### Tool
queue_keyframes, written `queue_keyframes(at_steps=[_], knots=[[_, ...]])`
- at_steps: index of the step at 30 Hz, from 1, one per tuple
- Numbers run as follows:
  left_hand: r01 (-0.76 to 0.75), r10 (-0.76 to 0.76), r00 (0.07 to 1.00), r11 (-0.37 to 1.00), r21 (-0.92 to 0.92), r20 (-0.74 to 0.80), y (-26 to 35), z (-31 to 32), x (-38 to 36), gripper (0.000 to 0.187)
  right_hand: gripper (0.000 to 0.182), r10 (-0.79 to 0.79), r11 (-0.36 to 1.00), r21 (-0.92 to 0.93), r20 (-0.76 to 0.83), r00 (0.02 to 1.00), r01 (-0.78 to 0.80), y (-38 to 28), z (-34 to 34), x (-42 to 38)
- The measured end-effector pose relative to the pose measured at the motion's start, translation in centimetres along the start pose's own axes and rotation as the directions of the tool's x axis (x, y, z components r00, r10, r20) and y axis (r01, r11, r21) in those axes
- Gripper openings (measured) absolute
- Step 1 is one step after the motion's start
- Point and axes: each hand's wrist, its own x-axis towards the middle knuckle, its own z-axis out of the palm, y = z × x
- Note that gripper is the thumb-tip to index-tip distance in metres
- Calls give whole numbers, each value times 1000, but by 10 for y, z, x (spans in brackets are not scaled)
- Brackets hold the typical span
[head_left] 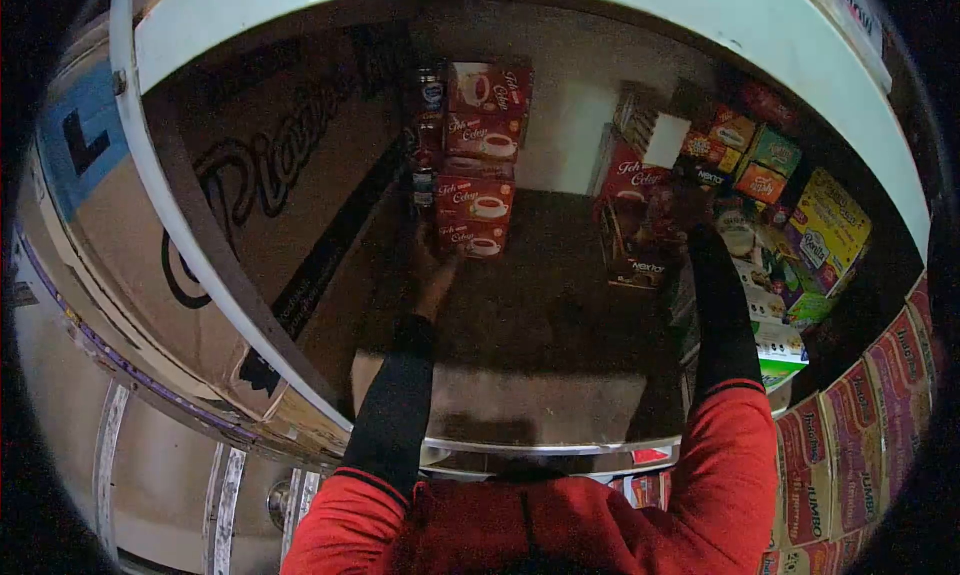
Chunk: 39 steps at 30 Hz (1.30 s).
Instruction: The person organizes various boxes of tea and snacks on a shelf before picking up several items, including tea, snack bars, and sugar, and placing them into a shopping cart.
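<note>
Inside a dark shelf compartment, a stack of red Teh Celup boxes [476, 200] stands left of centre, with dark jars [427, 140] beside its left side. My left hand [436, 270] is at the lower left of the stack, close to the bottom box; its fingertips are dim and partly hidden. My right hand [690, 215] reaches into shadow at the right, by another red Teh Celup box [632, 170] and a dark Nextar box [637, 272]. Its fingers are too dark to make out.
A large cardboard box [290, 175] lines the left side. Several colourful packs, including a yellow Vanilla box [828, 232], crowd the right. The compartment's pale front edge [560, 447] runs near my body. Rows of noodle packs [850, 435] lie outside at lower right.
</note>
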Motion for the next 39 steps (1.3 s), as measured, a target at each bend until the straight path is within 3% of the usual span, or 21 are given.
queue_keyframes(at_steps=[2,4,6,7,8,10,12,13,15,16,18,20,21,22,23,24,26,29,33,36,39], knots=[[-121,122,992,991,-61,21,0,0,4,91,70,-89,996,12,23,996,89,-12,-12,-1],[-38,40,998,999,34,-51,-27,2,3,88,69,-303,949,96,12,953,301,-46,-34,-6],[59,-43,991,991,122,-129,-38,4,0,85,68,-611,743,251,-122,782,620,-99,-64,-8],[6,-9,998,999,-53,-65,-38,6,-1,83,67,-709,613,279,-218,670,739,-129,-82,-15],[-34,34,999,973,-229,-5,-38,8,-1,81,76,-757,463,455,-243,607,760,-172,-129,-43],[-41,45,998,993,-111,31,-60,0,9,80,68,-703,518,264,-411,581,814,-224,-140,-56],[-57,57,996,998,4,69,-64,3,13,79,58,-630,472,128,-643,435,872,-267,-118,-46],[-133,136,988,990,-41,74,-56,7,9,78,58,-624,482,128,-644,442,867,-283,-102,-39],[-207,215,973,974,-90,87,-30,9,1,76,54,-594,711,-3,-539,598,703,-307,-73,-30],[-264,254,959,962,65,125,-12,7,-3,75,53,-570,772,-56,-502,650,633,-317,-61,-27],[-324,288,939,925,199,187,-10,7,-1,74,53,-406,803,148,-574,711,578,-319,-50,-37],[-437,419,894,730,525,161,-26,2,4,74,56,-375,803,220,-535,757,554,-313,-76,-71],[-440,411,894,738,512,176,-20,5,0,74,58,-384,807,225,-502,775,546,-313,-78,-78],[-262,230,963,924,277,143,-8,7,-4,76,59,-392,811,229,-469,792,538,-312,-81,-83],[-153,129,978,977,147,162,-8,8,-4,76,62,-411,823,184,-463,786,538,-315,-70,-76],[-31,27,983,999,20,179,-10,9,-4,77,63,-414,832,160,-458,787,531,-309,-68,-78],[-346,337,938,891,295,83,-27,7,6,79,65,-438,800,157,-507,742,579,-294,-73,-93],[-186,184,982,981,58,37,-32,3,7,78,66,-544,711,155,-497,676,686,-238,-129,-161],[-285,317,947,904,319,-49,-18,-4,5,77,67,-502,825,108,-312,807,555,-116,-186,-221],[-185,213,970,961,208,-120,7,0,-5,75,67,-186,958,97,-500,846,268,12,-184,-258],[-258,283,946,952,163,-158,12,10,-8,74,85,36,964,264,-91,995,-11,114,-184,-307]])
